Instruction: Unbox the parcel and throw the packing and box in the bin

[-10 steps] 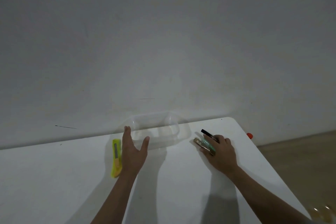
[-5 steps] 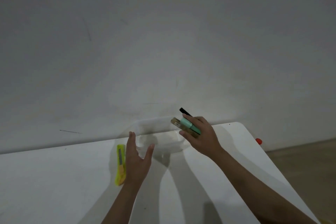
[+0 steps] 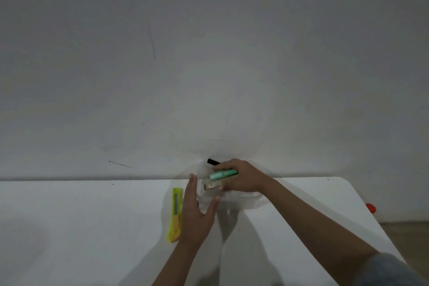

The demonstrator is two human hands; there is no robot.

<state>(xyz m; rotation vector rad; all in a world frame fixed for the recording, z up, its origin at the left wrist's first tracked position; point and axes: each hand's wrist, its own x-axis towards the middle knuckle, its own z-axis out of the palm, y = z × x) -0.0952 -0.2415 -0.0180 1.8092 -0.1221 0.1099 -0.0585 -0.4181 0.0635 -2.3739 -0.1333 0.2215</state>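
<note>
White table (image 3: 92,227) is bearing a clear tub (image 3: 234,197); left hand (image 3: 197,211), fingers spread, is bracing it while right hand (image 3: 239,179) is gripping small items (image 3: 222,175). Better lowering them in gently.

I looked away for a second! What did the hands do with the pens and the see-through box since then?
The right hand, gripping the bundle of pens, lifted it off the table and carried it left, over the clear plastic container. The left hand stayed open against the container's left side. The yellow box cutter did not move.
</note>
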